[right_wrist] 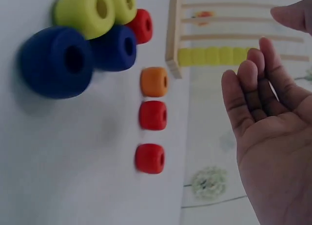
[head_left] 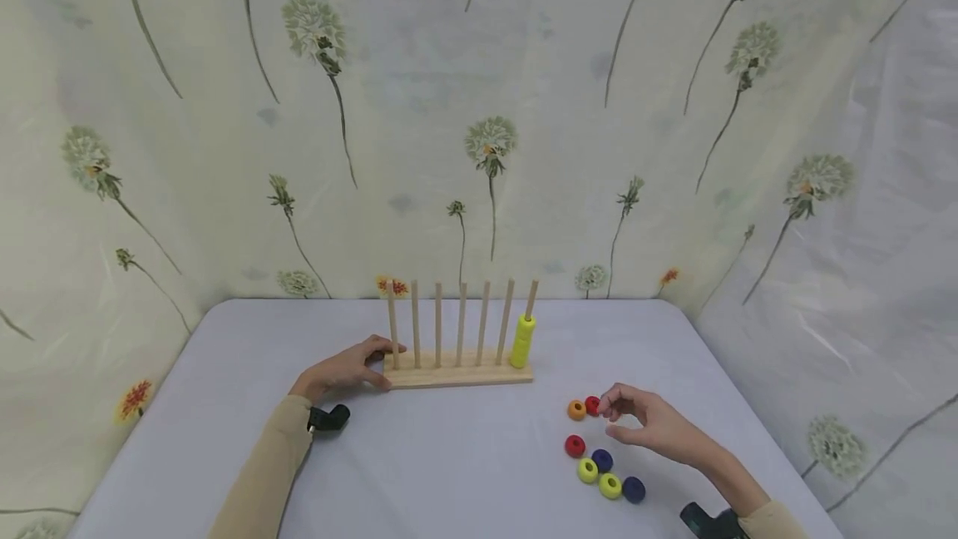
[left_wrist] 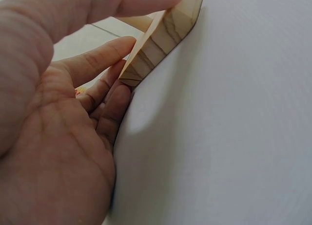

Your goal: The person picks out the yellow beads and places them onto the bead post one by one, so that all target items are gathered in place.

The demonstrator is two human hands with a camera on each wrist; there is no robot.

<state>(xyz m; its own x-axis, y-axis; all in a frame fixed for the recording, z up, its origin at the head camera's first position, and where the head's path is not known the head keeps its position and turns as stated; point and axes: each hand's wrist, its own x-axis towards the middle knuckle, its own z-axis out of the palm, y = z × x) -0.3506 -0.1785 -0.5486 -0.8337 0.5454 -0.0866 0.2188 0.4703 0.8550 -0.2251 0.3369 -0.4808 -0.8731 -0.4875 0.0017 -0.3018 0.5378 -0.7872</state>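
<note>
A wooden peg rack [head_left: 456, 376] with a row of upright pegs stands toward the back of the table. My left hand [head_left: 347, 368] grips its left end, thumb on the front side and fingers behind. The left wrist view shows the thumb and fingertips touching the wooden base [left_wrist: 161, 42]. Yellow beads [head_left: 522, 342] are stacked on the rightmost peg. My right hand [head_left: 651, 427] hovers over the loose beads, thumb apart from the bent fingers, nothing between them. Near it lie an orange bead [right_wrist: 154, 82] and red beads [right_wrist: 153, 115]; one red bead is hidden in the head view.
Closer to the front lie a red bead [head_left: 575, 446], two yellow beads [head_left: 609, 486] and two blue beads [head_left: 634, 490]. A white cloth covers the table [head_left: 434, 456]. Behind it hangs a dandelion-patterned curtain [head_left: 404, 131].
</note>
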